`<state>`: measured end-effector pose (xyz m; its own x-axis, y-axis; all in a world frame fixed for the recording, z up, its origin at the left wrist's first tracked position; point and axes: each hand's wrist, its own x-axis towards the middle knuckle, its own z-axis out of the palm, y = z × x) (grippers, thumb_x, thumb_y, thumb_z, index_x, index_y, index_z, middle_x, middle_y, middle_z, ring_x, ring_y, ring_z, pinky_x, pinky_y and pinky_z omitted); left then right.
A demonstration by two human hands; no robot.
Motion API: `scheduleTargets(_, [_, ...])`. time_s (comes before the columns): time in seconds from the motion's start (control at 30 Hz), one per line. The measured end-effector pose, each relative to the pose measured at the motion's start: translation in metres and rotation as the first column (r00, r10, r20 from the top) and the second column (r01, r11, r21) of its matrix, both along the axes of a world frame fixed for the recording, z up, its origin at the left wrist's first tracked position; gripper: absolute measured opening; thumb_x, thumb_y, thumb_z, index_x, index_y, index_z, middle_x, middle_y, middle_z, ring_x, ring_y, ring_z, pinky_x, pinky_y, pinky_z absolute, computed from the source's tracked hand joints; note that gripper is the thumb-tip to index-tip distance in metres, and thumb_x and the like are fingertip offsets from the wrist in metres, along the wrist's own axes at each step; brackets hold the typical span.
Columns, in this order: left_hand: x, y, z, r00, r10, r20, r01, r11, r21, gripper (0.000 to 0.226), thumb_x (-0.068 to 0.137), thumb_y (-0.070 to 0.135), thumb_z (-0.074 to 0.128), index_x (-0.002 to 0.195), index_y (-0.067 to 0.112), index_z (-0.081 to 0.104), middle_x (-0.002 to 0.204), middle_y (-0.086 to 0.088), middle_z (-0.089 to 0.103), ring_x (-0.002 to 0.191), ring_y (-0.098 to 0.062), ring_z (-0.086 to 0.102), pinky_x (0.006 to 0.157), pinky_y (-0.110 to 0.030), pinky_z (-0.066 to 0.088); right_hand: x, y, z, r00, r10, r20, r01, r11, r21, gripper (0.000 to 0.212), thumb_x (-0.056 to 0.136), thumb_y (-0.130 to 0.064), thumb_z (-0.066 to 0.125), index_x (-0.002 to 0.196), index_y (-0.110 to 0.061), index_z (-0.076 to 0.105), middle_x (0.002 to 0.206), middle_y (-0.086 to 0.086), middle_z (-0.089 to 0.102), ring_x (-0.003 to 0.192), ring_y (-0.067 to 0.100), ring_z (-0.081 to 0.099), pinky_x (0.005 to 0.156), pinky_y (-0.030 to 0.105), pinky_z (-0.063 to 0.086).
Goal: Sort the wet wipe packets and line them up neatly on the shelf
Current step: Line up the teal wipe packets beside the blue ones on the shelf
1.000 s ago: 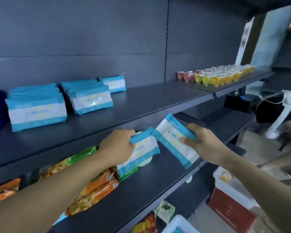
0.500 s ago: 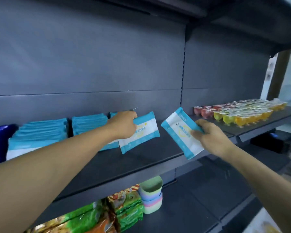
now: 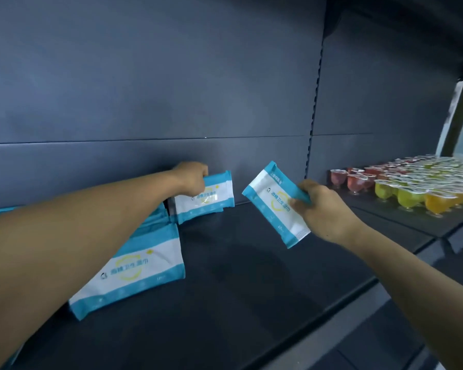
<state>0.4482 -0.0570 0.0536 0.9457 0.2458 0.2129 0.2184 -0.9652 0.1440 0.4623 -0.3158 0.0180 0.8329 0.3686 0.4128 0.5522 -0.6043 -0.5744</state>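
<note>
Dark shelf point(image 3: 251, 289): one rear packet point(image 3: 211, 198) is gripped against the back panel by the left hand point(image 3: 191, 178); one tilted packet point(image 3: 274, 206) is held above by the right hand point(image 3: 324, 209). One front stack point(image 3: 134, 268) is partly hidden by the forearm. Jelly cups point(image 3: 412, 188), uncounted, are ranged rightward.

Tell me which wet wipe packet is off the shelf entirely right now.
The packet in the right hand, held tilted in the air. The left hand's packet is at the back of the shelf, and the front stack lies flat.
</note>
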Motion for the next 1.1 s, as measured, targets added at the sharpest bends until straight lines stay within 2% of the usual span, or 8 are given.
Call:
scheduleTargets(0.23, [0.022,0.025,-0.021,0.999,-0.03,-0.03,0.036,0.975,0.217,0.01,0.087,0.017,0.059,0.089,0.016,0.05,0.103,-0.007,0.06,0.092,-0.028,0.057,0.069,-0.032,0.043,0.024,0.029,-0.012,0.999,0.036,-0.008,-0.036,0.995,-0.089,0.012,0.098,-0.023,0.048,0.105,-0.014,0.051,0.095,-0.003,0.06,0.071,0.006,0.055,0.05,0.015,0.04])
scheduleTargets(0.33, [0.021,0.025,-0.014,0.999,-0.003,-0.039,0.02,0.899,0.438,0.025,0.081,0.037,0.07,0.089,0.018,0.054,0.092,-0.002,0.058,0.082,-0.024,0.054,0.063,-0.028,0.039,0.03,0.035,-0.015,0.999,0.051,-0.018,-0.052,0.992,-0.114,0.01,0.097,-0.025,0.05,0.104,-0.017,0.05,0.102,-0.001,0.063,0.081,0.014,0.062,0.053,0.021,0.045])
scheduleTargets(0.43, [0.021,0.026,-0.01,0.997,0.011,-0.075,0.03,0.854,0.519,0.036,0.072,0.04,0.078,0.076,0.019,0.05,0.076,0.002,0.05,0.071,-0.021,0.05,0.055,-0.026,0.034,0.035,0.039,-0.013,0.995,0.073,-0.067,-0.079,0.993,-0.092,0.006,0.095,-0.025,0.054,0.097,-0.02,0.051,0.102,-0.004,0.063,0.082,0.012,0.064,0.055,0.026,0.05])
scheduleTargets(0.57, [0.023,0.027,-0.011,0.995,0.032,-0.092,0.017,0.872,0.49,0.044,0.072,0.034,0.078,0.062,0.017,0.039,0.063,0.004,0.043,0.064,-0.019,0.047,0.053,-0.025,0.034,0.043,0.042,-0.01,0.988,0.127,-0.083,-0.136,0.983,-0.12,0.011,0.091,-0.019,0.061,0.083,-0.022,0.053,0.093,-0.005,0.069,0.082,0.016,0.066,0.067,0.035,0.053])
scheduleTargets(0.73, [0.023,0.034,-0.01,0.996,0.02,-0.085,0.014,0.923,0.383,0.038,0.072,0.035,0.079,0.065,0.017,0.045,0.069,0.003,0.049,0.069,-0.021,0.051,0.056,-0.026,0.037,0.054,0.059,-0.002,0.971,0.218,-0.098,-0.234,0.951,-0.204,0.022,0.086,-0.006,0.063,0.081,-0.026,0.058,0.095,-0.003,0.07,0.093,0.021,0.064,0.086,0.037,0.049])
scheduleTargets(0.87, [0.021,0.045,0.001,0.995,-0.027,-0.091,0.05,0.967,0.25,0.029,0.072,0.035,0.08,0.082,0.015,0.062,0.082,0.002,0.062,0.083,-0.023,0.062,0.066,-0.033,0.052,0.06,0.091,0.004,0.961,0.272,-0.044,-0.274,0.928,-0.251,0.027,0.085,0.0,0.059,0.083,-0.027,0.061,0.092,0.0,0.068,0.085,0.015,0.059,0.078,0.026,0.046])
scheduleTargets(0.97, [0.019,0.056,0.011,0.997,-0.043,-0.063,0.053,0.985,0.163,0.02,0.073,0.03,0.079,0.078,0.016,0.066,0.086,-0.002,0.067,0.081,-0.027,0.066,0.073,-0.041,0.057,0.064,0.118,0.003,0.953,0.302,-0.024,-0.297,0.916,-0.269,0.027,0.085,0.003,0.056,0.087,-0.023,0.065,0.092,0.0,0.066,0.084,0.015,0.056,0.07,0.021,0.043])
scheduleTargets(1.1, [0.01,0.064,0.019,0.998,-0.057,0.026,0.053,0.99,0.134,0.014,0.08,0.02,0.071,0.069,0.018,0.063,0.09,0.0,0.069,0.087,-0.023,0.063,0.075,-0.03,0.053,0.07,0.148,-0.004,0.953,0.302,0.02,-0.289,0.927,-0.237,0.028,0.085,0.004,0.056,0.1,-0.016,0.068,0.101,0.0,0.064,0.091,0.017,0.058,0.075,0.022,0.046])
